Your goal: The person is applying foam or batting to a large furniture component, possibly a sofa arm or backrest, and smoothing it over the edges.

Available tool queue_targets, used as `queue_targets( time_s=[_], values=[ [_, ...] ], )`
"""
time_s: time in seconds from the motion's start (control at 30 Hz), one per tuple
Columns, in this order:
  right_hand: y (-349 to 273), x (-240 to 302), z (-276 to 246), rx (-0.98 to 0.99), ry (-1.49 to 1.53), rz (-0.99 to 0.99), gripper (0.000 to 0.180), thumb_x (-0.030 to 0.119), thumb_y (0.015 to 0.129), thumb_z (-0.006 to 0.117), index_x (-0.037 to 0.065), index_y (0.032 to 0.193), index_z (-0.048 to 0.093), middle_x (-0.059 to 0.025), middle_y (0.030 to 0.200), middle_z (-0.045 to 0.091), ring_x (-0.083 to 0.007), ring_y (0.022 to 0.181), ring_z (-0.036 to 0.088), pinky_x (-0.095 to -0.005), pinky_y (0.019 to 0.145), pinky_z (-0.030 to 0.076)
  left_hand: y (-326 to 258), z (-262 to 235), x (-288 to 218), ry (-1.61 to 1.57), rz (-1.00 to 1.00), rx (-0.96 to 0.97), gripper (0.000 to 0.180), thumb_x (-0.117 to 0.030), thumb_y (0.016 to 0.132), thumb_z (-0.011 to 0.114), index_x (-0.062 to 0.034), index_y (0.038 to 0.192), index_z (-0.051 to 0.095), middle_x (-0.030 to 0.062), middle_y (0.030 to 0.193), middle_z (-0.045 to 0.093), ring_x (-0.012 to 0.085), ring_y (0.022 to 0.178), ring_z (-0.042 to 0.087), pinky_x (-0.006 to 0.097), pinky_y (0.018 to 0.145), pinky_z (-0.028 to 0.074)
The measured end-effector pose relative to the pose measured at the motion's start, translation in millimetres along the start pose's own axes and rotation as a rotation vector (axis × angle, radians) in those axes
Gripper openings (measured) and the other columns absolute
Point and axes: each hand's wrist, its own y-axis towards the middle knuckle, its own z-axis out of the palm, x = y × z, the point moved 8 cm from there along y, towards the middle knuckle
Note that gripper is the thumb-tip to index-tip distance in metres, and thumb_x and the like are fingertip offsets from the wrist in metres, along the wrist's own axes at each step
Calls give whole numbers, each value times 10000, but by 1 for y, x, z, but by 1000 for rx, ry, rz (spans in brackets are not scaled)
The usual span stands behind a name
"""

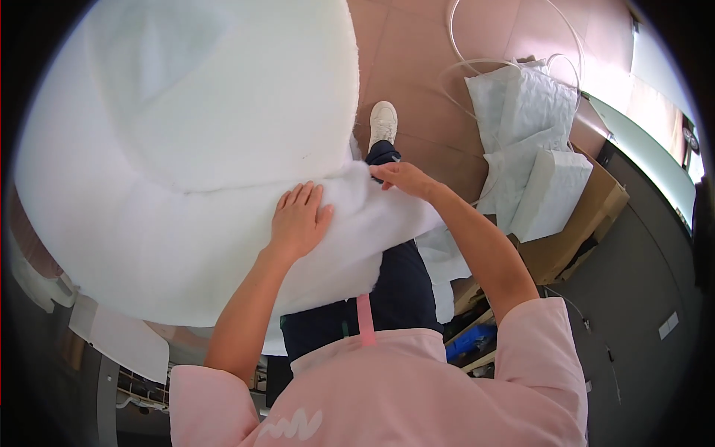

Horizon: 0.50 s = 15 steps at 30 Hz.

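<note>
A large white padded piece, like a cushion or foam form (pixel 253 97), fills the left and middle. Soft white batting (pixel 216 246) is wrapped over its near side, and a seam line runs across it. My left hand (pixel 299 220) lies flat on the batting just below that seam, fingers stretched out. At the right corner of the piece, my right hand (pixel 402 179) is closed in a pinch against the batting's edge. A small dark bit shows by its fingertips, too small to name. Loose batting (pixel 398 216) hangs below the right hand over my leg.
White wrapped packages (pixel 551 194) and a cardboard box (pixel 611 194) stand on the right. Pale looped tubing (pixel 450 30) lies on the reddish tiled floor (pixel 424 45). A blue object (pixel 471 340) sits low right of me. A white panel (pixel 119 339) is at lower left.
</note>
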Motion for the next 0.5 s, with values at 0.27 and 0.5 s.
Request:
queue_targets(
  time_s=[0.27, 0.5],
  values=[
    [17, 30, 1, -317, 72, -547, 328, 378, 920, 646, 60, 961, 717, -95, 817, 706, -211, 783, 648, -366, 789, 495, 34, 28, -28, 145, -54, 183, 577, -416, 939, 463, 1, 1329, 547, 157, 1393, 533, 298, 1343, 440, 424, 1145, 300],
    [28, -18, 59, -72, -40, -215, 317, 325, 903, 648, 12, 924, 696, -230, 867, 670, -360, 834, 654, -403, 779, 506, 52, 56, -26, 119, -145, 426, 684, -437, 906, 467, -4, 1435, 443, 181, 1499, 420, 295, 1425, 340, 429, 1185, 221]
  ],
)
